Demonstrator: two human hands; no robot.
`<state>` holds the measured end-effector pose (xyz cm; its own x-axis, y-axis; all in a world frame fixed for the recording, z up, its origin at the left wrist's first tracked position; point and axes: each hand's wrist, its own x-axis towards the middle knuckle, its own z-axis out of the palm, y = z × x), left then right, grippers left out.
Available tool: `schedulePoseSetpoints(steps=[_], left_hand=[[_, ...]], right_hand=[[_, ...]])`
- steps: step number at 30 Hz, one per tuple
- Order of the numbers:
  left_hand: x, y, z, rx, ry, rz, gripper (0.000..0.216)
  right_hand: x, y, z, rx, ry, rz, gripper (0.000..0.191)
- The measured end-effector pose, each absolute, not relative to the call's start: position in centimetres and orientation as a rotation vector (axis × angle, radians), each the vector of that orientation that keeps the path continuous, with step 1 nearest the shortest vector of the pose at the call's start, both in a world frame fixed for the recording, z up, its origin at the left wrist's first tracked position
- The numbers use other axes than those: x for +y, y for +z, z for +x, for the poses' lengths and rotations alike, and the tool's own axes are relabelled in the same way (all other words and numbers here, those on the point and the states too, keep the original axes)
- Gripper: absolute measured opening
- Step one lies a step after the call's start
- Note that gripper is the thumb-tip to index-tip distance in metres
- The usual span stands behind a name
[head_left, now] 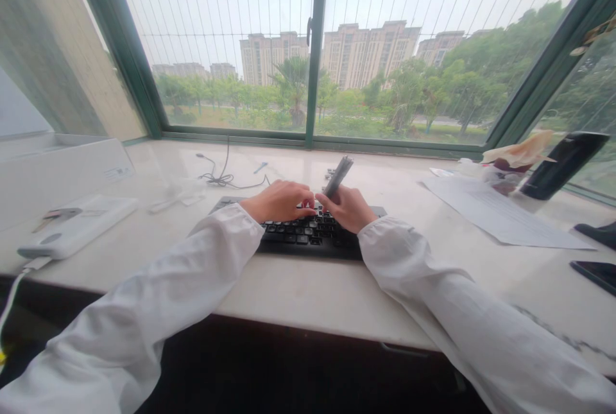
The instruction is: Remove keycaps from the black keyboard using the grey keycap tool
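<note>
A black keyboard (289, 244) lies on the pale sill in front of me, and some key positions in its middle look bare of keycaps. My left hand (283, 201) is over its upper middle, thumb and fingers pinched together; anything between the tips is too small to make out. Close beside it, my right hand (349, 205) is closed around a slim dark grey tool (339, 175), which tilts up and away to the right. The tool's exact kind does not show. Just behind it are several small grey pieces (329, 174) resembling loose keycaps.
Dark cables (221, 178) and a small blue item (260, 168) lie behind the keyboard. At left are a white box (72, 167) and a white power strip (96, 224) with keys on it. Paper (500, 212), a black upright object (563, 163) and a phone (597, 275) are at right.
</note>
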<state>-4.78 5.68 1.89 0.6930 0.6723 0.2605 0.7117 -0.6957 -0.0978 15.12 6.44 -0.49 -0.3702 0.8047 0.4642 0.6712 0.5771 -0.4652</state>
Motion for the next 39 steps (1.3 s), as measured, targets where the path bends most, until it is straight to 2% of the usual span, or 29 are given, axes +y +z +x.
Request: schedulePoseSetpoints(steps=[20,31,39], left_hand=[[5.5,1.68,-4.33,-1.158,-0.214,-2.669,0.025],[5.35,1.55,-4.18,-1.161,-0.194,-2.615,0.029],[5.28,1.44,-3.85,-1.185,-0.131,-2.585,0.028]], right_hand=[[6.32,0.17,14.81,-2.144,0.455,-1.195,0.03],[6.36,-0.26,14.66,-2.179,0.314,-1.178,0.03],[6.42,-0.33,14.56,-2.177,0.35,-1.168,0.028]])
